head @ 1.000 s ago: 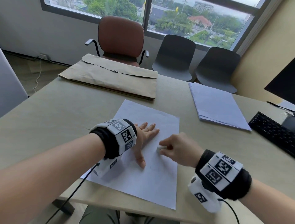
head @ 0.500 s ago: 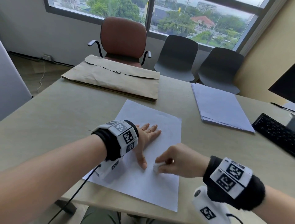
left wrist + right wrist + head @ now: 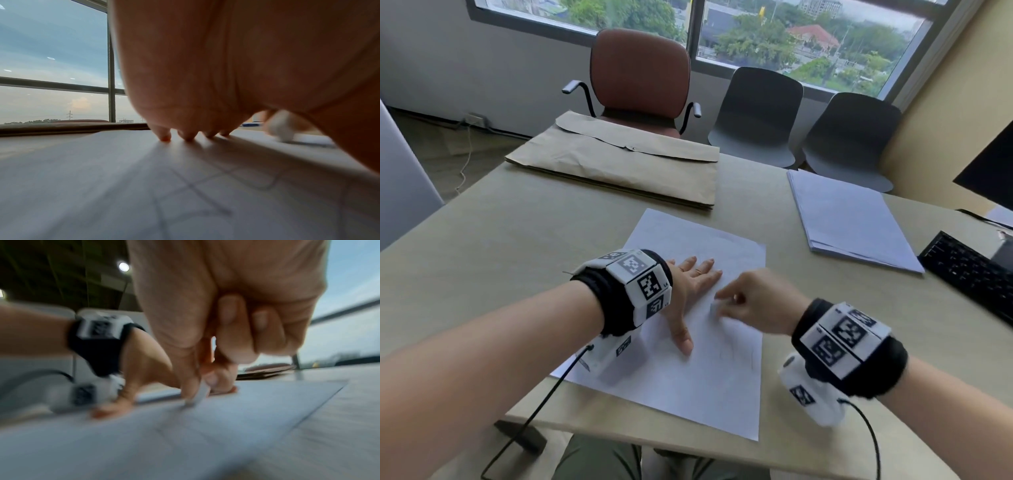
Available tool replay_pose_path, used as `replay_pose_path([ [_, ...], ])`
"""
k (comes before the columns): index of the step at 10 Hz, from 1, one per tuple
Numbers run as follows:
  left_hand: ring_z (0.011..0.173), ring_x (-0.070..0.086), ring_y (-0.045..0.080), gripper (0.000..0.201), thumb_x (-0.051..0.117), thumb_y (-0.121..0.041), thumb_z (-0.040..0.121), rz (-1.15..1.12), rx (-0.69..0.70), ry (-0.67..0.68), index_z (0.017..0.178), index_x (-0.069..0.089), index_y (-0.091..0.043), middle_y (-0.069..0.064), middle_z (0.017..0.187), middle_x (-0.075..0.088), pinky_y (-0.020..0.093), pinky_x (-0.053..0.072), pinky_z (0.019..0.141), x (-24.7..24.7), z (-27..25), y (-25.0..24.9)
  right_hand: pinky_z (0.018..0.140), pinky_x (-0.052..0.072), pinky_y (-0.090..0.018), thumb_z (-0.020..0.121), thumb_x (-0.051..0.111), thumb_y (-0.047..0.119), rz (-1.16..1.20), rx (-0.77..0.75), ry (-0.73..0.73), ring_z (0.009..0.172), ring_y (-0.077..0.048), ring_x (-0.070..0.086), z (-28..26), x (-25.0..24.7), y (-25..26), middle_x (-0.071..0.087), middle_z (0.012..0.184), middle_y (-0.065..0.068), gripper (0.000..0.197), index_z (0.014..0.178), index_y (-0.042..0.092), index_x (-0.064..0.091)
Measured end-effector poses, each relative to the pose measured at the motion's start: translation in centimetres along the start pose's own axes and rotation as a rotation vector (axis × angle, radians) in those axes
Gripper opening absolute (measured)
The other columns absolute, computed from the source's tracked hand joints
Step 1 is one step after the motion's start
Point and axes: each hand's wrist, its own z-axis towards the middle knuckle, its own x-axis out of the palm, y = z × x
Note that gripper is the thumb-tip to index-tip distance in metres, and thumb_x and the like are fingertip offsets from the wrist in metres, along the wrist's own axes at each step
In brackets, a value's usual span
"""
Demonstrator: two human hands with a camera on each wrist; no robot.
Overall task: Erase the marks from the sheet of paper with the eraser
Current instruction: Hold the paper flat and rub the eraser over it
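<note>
A white sheet of paper (image 3: 705,383) lies on the table in front of me, with faint pencil lines near its lower right. My left hand (image 3: 693,284) lies flat on the sheet, fingers straight and spread, holding it down. My right hand (image 3: 753,303) pinches a small white eraser (image 3: 714,307) between thumb and fingers and presses it to the paper just right of the left hand. In the right wrist view the eraser (image 3: 200,394) touches the sheet (image 3: 205,426), blurred by motion. The left wrist view shows the fingertips (image 3: 164,136) on the paper (image 3: 144,186) and faint pencil lines.
A brown paper envelope (image 3: 619,164) lies at the far side of the table. A stack of white sheets (image 3: 852,219) sits at the right, a black keyboard (image 3: 972,270) beyond it. Chairs stand behind the table (image 3: 482,240).
My right hand slid the eraser toward me, then back away and up the sheet. The left hand has stayed flat on the paper.
</note>
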Motion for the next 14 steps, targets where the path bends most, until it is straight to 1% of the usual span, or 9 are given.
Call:
replay_pose_path([
  [3, 0.142, -0.025, 0.021, 0.129, 0.075, -0.05, 0.07, -0.008, 0.001, 0.003, 0.145, -0.026, -0.021, -0.001, 0.153, -0.031, 0.042, -0.008, 0.116, 0.0, 0.1, 0.0, 0.067, 0.041, -0.024, 0.085, 0.062, 0.029, 0.047, -0.099, 0.173, 0.062, -0.007, 0.047, -1.5, 0.3, 1.3, 0.061, 0.073, 0.004, 0.021, 0.103, 0.023, 0.072],
  [5, 0.142, -0.025, 0.022, 0.129, 0.075, -0.05, 0.07, -0.005, -0.001, -0.007, 0.145, -0.026, -0.02, 0.0, 0.153, -0.03, 0.042, -0.009, 0.115, 0.1, 0.0, 0.0, 0.065, 0.035, -0.021, 0.086, 0.06, 0.026, -0.016, -0.055, 0.049, 0.07, -0.011, 0.045, -0.7, 0.8, 1.1, 0.055, 0.072, 0.003, 0.02, 0.101, 0.022, 0.072],
  [6, 0.142, -0.024, 0.021, 0.129, 0.075, -0.05, 0.07, -0.005, 0.004, -0.012, 0.145, -0.025, -0.021, -0.001, 0.153, -0.03, 0.042, -0.008, 0.116, 0.0, 0.0, 0.0, 0.07, 0.043, -0.025, 0.084, 0.063, 0.027, 0.033, -0.129, 0.253, 0.068, -0.012, 0.048, -2.2, 0.9, 1.8, 0.057, 0.067, 0.006, 0.02, 0.102, 0.025, 0.072],
  [8, 0.142, -0.025, 0.022, 0.129, 0.075, -0.051, 0.07, 0.009, -0.004, -0.007, 0.145, -0.027, -0.021, -0.001, 0.153, -0.031, 0.043, -0.008, 0.116, 0.1, 0.0, 0.0, 0.072, 0.04, -0.022, 0.086, 0.059, 0.029, -0.084, 0.04, -0.014, 0.085, -0.015, 0.055, 0.2, -0.1, 0.7, 0.07, 0.099, 0.001, 0.022, 0.106, 0.026, 0.07],
  [10, 0.142, -0.024, 0.021, 0.129, 0.075, -0.051, 0.07, 0.001, -0.003, -0.005, 0.145, -0.025, -0.022, -0.002, 0.153, -0.03, 0.043, -0.008, 0.117, 0.0, 0.0, 0.1, 0.075, 0.049, -0.028, 0.084, 0.06, 0.028, 0.007, -0.084, 0.234, 0.072, -0.013, 0.05, -2.6, 0.7, 1.7, 0.066, 0.081, 0.0, 0.02, 0.101, 0.028, 0.072],
  [11, 0.142, -0.024, 0.021, 0.129, 0.075, -0.05, 0.07, 0.006, -0.006, -0.007, 0.145, -0.025, -0.021, -0.001, 0.153, -0.03, 0.042, -0.008, 0.116, 0.1, 0.1, 0.1, 0.077, 0.044, -0.023, 0.085, 0.062, 0.034, -0.019, 0.021, 0.089, 0.087, -0.014, 0.059, -0.6, 0.0, 0.7, 0.071, 0.1, 0.001, 0.026, 0.108, 0.026, 0.07],
  [12, 0.142, -0.024, 0.021, 0.129, 0.075, -0.05, 0.07, 0.005, -0.006, -0.008, 0.145, -0.026, -0.021, -0.001, 0.153, -0.03, 0.042, -0.008, 0.117, 0.1, 0.0, 0.0, 0.068, 0.043, -0.024, 0.085, 0.06, 0.029, -0.006, 0.018, 0.01, 0.075, -0.016, 0.058, -0.5, 0.4, 0.7, 0.069, 0.077, 0.003, 0.021, 0.098, 0.018, 0.073],
  [13, 0.142, -0.024, 0.02, 0.128, 0.075, -0.049, 0.071, 0.003, 0.01, -0.002, 0.145, -0.025, -0.021, -0.001, 0.153, -0.03, 0.041, -0.009, 0.116, 0.0, -0.1, -0.1, 0.063, 0.041, -0.024, 0.085, 0.06, 0.027, 0.019, -0.094, 0.168, 0.057, -0.012, 0.045, -2.4, 1.2, 1.8, 0.06, 0.062, 0.005, 0.018, 0.096, 0.02, 0.073],
  [14, 0.142, -0.024, 0.021, 0.129, 0.075, -0.05, 0.07, 0.007, 0.003, -0.004, 0.145, -0.025, -0.021, -0.001, 0.153, -0.03, 0.04, -0.009, 0.116, 0.0, 0.1, -0.1, 0.068, 0.045, -0.023, 0.084, 0.061, 0.031, 0.04, -0.052, 0.146, 0.067, -0.011, 0.052, -1.8, 0.6, 1.5, 0.066, 0.074, 0.005, 0.02, 0.1, 0.024, 0.072],
])
